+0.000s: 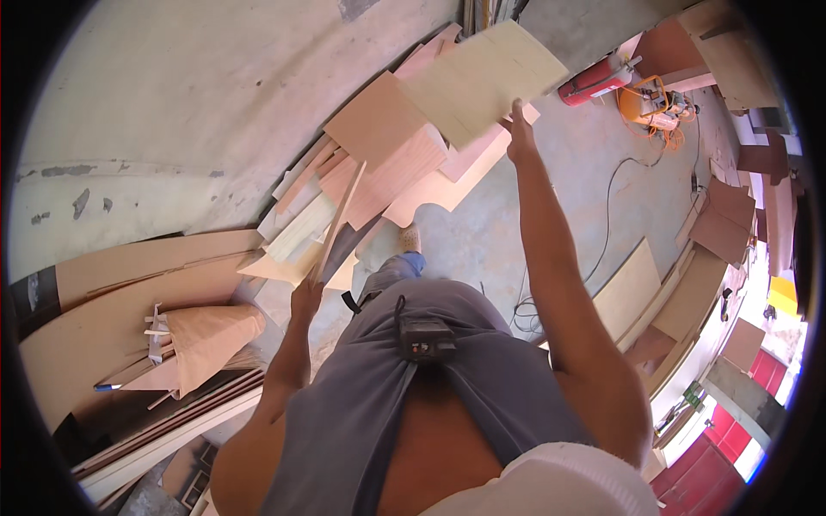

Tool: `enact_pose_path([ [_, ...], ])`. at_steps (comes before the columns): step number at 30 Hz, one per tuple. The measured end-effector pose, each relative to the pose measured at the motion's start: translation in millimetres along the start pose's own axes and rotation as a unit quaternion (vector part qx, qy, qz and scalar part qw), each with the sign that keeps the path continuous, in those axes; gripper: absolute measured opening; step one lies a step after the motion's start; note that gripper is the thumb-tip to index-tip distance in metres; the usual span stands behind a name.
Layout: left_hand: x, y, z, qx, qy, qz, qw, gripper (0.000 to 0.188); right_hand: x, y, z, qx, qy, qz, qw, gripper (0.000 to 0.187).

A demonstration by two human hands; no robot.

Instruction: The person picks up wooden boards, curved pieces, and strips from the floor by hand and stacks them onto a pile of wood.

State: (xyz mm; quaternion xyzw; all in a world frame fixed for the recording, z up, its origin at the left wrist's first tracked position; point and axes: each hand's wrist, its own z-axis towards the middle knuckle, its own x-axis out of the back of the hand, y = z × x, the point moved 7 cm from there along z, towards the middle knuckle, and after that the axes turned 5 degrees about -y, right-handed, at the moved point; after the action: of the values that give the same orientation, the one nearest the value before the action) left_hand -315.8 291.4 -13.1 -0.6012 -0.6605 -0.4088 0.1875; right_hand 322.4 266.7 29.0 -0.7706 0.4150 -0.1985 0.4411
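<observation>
Fingers (517,112) of the right hand (520,142) are, in the head view, clamped on the near edge of a pale board (483,82), which is above the wood heap (374,120) beside the wall (172,112). The left hand (305,301) has its fingers closed around the lower end of a narrow strip (344,211), tilted toward the heap. In my judgement, these two pieces are taken up but not yet placed, and many loose panels remain to handle.

Pale board (482,82) is blurring, hiding part of panel stack (377,120) beneath. Orange machine (638,105), right of board, is showing fittings (678,108) too small to tell. White cloth (551,482), well below board, is running off-frame.
</observation>
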Motion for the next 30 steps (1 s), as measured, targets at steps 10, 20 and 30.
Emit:
enact_pose_path([
  [10,2.7,86.5,49.6,-0.028,0.032,-0.06,0.997,0.04,-60.8,131.3,-50.4,-0.016,-0.384,-0.446,0.808,0.043],
  [20,-5.1,337.3,64.3,-0.284,0.034,-0.022,0.958,0.042,-38.6,122.9,-83.6,-0.183,-0.334,-0.096,0.92,0.049],
  [30,44.3,408.3,73.9,-0.286,0.252,0.017,0.924,0.035,-82.0,50.2,9.3,-0.054,-0.364,0.04,0.929,0.031],
])
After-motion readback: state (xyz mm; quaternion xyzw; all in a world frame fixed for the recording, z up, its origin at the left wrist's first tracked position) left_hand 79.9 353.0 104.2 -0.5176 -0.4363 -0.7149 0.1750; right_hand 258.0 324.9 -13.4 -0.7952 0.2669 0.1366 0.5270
